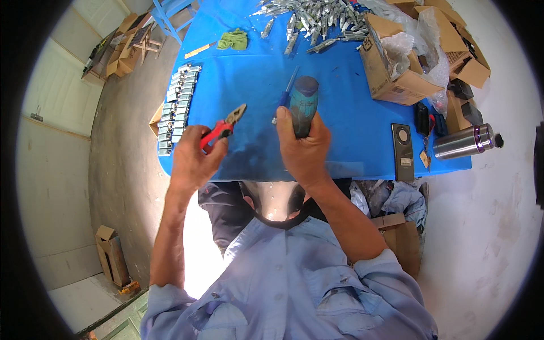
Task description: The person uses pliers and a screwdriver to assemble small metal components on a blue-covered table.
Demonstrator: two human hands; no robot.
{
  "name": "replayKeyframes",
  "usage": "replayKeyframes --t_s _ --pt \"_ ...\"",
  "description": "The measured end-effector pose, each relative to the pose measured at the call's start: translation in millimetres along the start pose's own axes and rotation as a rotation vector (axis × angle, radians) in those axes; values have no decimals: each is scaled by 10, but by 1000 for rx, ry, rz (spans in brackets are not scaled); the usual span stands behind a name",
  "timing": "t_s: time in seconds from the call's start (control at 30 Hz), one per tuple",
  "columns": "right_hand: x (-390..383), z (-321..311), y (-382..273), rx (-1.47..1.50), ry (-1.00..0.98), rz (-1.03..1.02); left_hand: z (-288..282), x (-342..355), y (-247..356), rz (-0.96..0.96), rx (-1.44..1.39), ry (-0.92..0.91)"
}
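Looking down at a blue worktop (pixel 340 141) here, both hands up over its near edge. The left hand (pixel 192 156) has its fingers wrapped shut around the red handles of a pair of pliers (pixel 225 129), nose pointing up and away toward the middle of the worktop, jaws slightly parted as far as I can tell. Held that way, the nose is aimed at whatever the other hand brings in.

The right hand (pixel 303 147) is clamped around a dark teal cylinder (pixel 303 105), standing roughly upright with its dark top end poking out above the fist. A blue-handled screwdriver (pixel 287 90) lies on the worktop just behind it, maybe touching the hand, hard to say. Gripping low leaves the top end free, which is probably the point.

Stuff is sorted by zone: a neat double row of small silvery blocks (pixel 177 107) along the left edge, a loose heap of silvery metal pieces (pixel 317 20) at the far end, and an open cardboard box (pixel 391 68) with plastic bags on the right. A green rag (pixel 233 39) sits far back. Near the right corner there's a flat dark phone-like slab (pixel 403 144) and a steel flask (pixel 464 141) lying on its side, both out of the working area.
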State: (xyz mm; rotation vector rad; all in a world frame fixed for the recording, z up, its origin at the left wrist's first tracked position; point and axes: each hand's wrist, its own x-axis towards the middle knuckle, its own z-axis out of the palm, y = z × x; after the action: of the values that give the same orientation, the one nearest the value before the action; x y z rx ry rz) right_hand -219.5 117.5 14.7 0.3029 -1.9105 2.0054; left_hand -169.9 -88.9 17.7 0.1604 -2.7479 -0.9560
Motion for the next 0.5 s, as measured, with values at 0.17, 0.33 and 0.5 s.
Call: replayKeyframes --t_s 0.17,0.33,0.5 --pt "11 -38 74 -5 32 -47 -528 30 888 33 -364 -18" --pt "5 -78 4 -95 34 -38 -699 72 1212 423 -202 10" --pt "-20 -60 -17 -31 9 -60 -771 141 1445 480 -219 25"
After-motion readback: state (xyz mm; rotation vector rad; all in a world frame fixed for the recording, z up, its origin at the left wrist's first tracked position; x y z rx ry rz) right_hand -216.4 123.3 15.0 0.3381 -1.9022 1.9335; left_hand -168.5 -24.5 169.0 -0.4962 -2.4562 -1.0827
